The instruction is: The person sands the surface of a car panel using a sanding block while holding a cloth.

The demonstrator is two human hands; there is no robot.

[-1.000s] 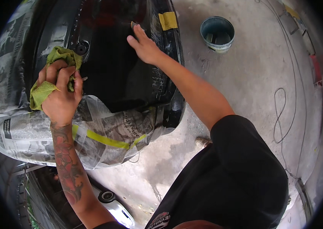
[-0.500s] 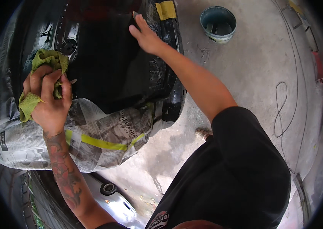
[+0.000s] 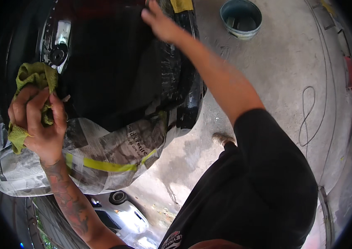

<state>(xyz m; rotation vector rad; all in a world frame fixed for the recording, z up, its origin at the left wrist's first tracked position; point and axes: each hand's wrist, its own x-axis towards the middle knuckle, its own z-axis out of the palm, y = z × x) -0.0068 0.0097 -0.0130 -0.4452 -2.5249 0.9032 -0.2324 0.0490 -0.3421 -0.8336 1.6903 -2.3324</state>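
My left hand (image 3: 41, 124) is closed around a crumpled yellow-green cloth (image 3: 34, 76), at the left side of a glossy black car body panel (image 3: 109, 70). A small pale bit shows beside its fingers; I cannot make out what it is. My right hand (image 3: 159, 23) reaches to the far part of the panel, thumb apart and fingers stretched out, slightly blurred and partly cut by the top edge. Whether something thin lies under its fingertips is hidden. Pale scuff marks (image 3: 168, 70) run down the panel beside my right wrist.
Newspaper sheets (image 3: 117, 145) held with yellow tape (image 3: 109, 165) cover the near bodywork. A yellow folded piece (image 3: 181, 5) lies on the far right edge. A bucket of water (image 3: 242, 20) stands on the concrete floor, with a looped cable (image 3: 309, 108) beyond. A white car (image 3: 132, 218) is behind.
My left hand and the cloth have shifted left and nearer in view. My right hand sits higher, toward the top edge. The whole view has also moved slightly.
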